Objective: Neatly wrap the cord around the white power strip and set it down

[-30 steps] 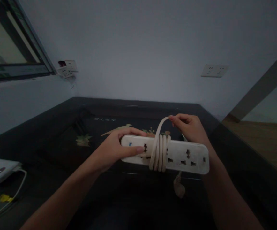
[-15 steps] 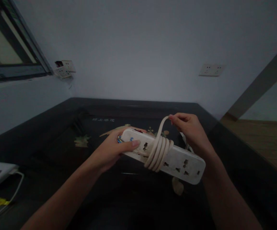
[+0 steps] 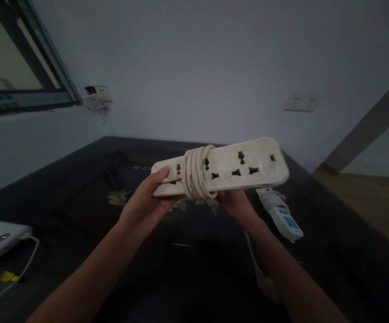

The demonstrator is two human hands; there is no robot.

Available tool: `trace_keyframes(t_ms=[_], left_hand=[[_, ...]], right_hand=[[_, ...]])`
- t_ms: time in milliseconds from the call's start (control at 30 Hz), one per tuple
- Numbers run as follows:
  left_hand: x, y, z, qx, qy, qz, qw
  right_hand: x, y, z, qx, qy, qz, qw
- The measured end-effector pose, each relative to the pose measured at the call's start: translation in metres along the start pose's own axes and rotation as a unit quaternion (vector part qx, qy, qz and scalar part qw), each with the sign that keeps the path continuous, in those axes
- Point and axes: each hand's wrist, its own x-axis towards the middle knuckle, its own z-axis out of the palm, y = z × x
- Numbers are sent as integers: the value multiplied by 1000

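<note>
A white power strip (image 3: 251,163) is held up above the dark table, its socket face toward me and its right end raised. Several turns of its cream cord (image 3: 194,172) wrap around its middle. My left hand (image 3: 150,193) is closed on the left end, thumb over the front face. Behind and under the strip is my right hand (image 3: 236,202); its fingers are hidden, so I cannot see what they grip. A loose length of cord hangs beside my right forearm, down to a blurred pale plug (image 3: 266,287).
Right of my right forearm lies another power strip (image 3: 283,220) with blue sockets and a wrapped cord. At the left is a white device (image 3: 4,237) with a cable and yellow tag (image 3: 9,276). Wall sockets (image 3: 302,102) and a window (image 3: 13,49) are beyond the dark table (image 3: 130,278).
The strip has tipped, its right end swinging up. My right hand has gone from above the strip, pulling the cord up, to behind and below it. The blue-socketed strip now shows.
</note>
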Motion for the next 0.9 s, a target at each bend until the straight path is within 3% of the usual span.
trace_keyframes(t_ms=[100,400,633,900], left_hand=[[7,-1,-2,-11,25,4,1000],[20,-9,-16,-35,47,69,996],[19,-16,-15,20,43,87,995],[23,-17,-23,122,52,198,971]], right_hand=[[-5,-3,12,28,-1,8,1000],[-13,-16,31,196,-152,33,968],[-19,-24,36,188,-177,60,964],[-29,-34,29,206,-227,74,949]])
